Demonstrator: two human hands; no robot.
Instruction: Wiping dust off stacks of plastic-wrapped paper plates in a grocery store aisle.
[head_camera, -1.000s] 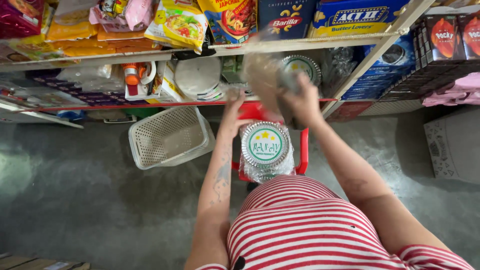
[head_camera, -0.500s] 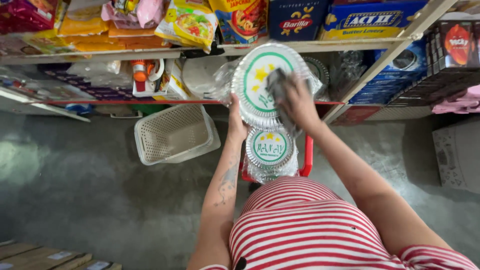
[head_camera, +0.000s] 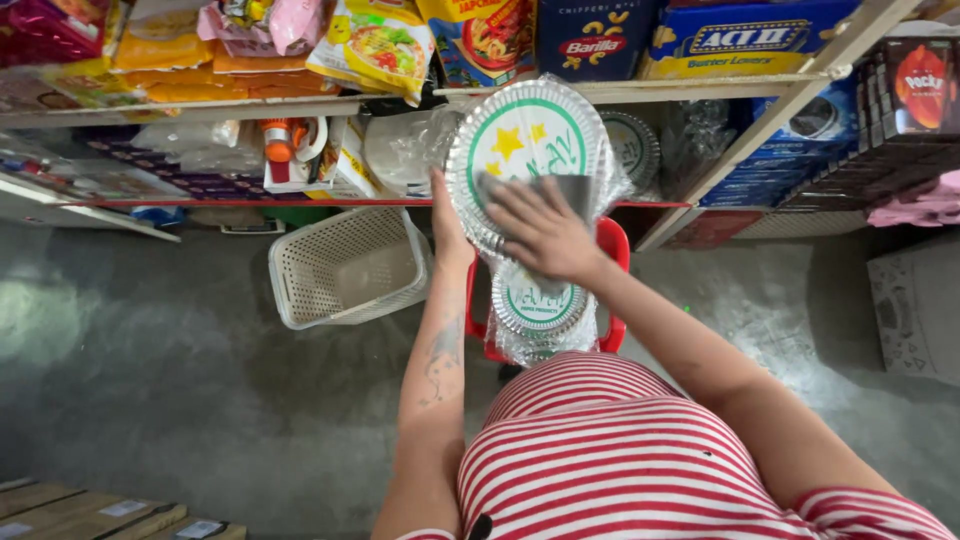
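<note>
While my left hand (head_camera: 452, 232) grips the left rim of the wrapped pack of foil plates (head_camera: 525, 150), fingers curled behind it, my right hand (head_camera: 540, 228) lies flat and open on its front, pressing a grey cloth (head_camera: 570, 190) against the plastic wrap. The pack stands nearly upright, face toward me, round with a green-ringed label and yellow stars. It sits straight ahead of both hands and just above them, right in front of the shelf edge (head_camera: 300, 103); round, so no real long axis, only the flat face. The right hand is the one on the face, the left only steadies the rim.

A second wrapped pack (head_camera: 543, 305) of the same plates lies flat on the red stool (head_camera: 612, 245) below, just under my right wrist, same green-ringed round label.

Top shelf: orange and yellow flat packets (head_camera: 175, 55) at left, a noodle bag (head_camera: 375, 45) with a picture of a bowl, a dark blue pasta box (head_camera: 592, 35), a blue and yellow box (head_camera: 745, 38) to its right. Lower shelf: an orange-capped bottle (head_camera: 278, 145), clear-wrapped white plates (head_camera: 400, 150). Far right, dark red boxes (head_camera: 915, 90). A cream plastic basket (head_camera: 348, 265) sits tilted on the floor, left of the stool.
</note>
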